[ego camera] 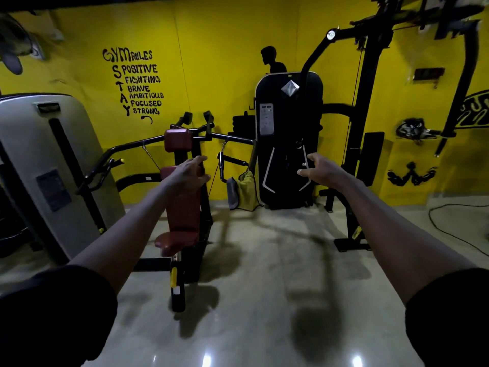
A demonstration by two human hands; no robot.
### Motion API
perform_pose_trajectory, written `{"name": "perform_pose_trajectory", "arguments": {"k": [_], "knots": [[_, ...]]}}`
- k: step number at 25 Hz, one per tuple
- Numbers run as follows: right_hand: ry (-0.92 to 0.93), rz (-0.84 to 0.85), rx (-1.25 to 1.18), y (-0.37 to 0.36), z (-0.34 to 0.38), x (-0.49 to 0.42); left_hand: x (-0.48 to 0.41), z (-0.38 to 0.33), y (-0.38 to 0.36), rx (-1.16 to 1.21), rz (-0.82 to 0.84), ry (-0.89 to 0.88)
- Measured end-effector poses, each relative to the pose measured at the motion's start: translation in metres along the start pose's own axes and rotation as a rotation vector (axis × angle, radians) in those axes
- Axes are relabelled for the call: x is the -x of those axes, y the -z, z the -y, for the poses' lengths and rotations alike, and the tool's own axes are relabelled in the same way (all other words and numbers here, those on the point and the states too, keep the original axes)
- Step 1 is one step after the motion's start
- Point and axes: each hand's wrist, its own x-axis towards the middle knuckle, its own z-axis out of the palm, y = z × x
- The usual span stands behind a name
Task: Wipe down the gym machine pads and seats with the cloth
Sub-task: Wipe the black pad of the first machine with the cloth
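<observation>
A press machine stands ahead with a red-brown back pad [184, 207], a red-brown seat [176, 242] and a red-brown head pad [176, 140]. Both my arms reach forward at chest height. My left hand [189, 172] hovers in front of the back pad's top with relaxed fingers and holds nothing. My right hand [318, 168] is spread open in the air before the black weight-stack cover [288, 144]. A yellow-green cloth [247, 189] and a grey cloth [232, 192] hang low between the two machines, beyond both hands.
A grey weight-stack shroud [50, 165] stands at left. A black multi-station frame [367, 128] with a dark pad [371, 157] rises at right. A cable [449, 229] trails on the floor at far right. A person [272, 60] stands behind the black cover. Shiny floor lies in front.
</observation>
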Motion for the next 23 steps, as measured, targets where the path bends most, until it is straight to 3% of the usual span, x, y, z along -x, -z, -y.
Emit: {"name": "perform_pose_trajectory", "arguments": {"k": [8, 12, 23], "knots": [[0.027, 0.028, 0.025, -0.031, -0.027, -0.22, -0.178, 0.054, -0.054, -0.162, 0.098, 0.015], [0.037, 0.046, 0.029, -0.053, -0.028, -0.311, -0.26, 0.081, -0.073, -0.11, 0.109, 0.046], [0.006, 0.221, 0.133, -0.203, -0.048, -0.521, -0.465, 0.194, -0.137, -0.107, 0.15, 0.039]]}}
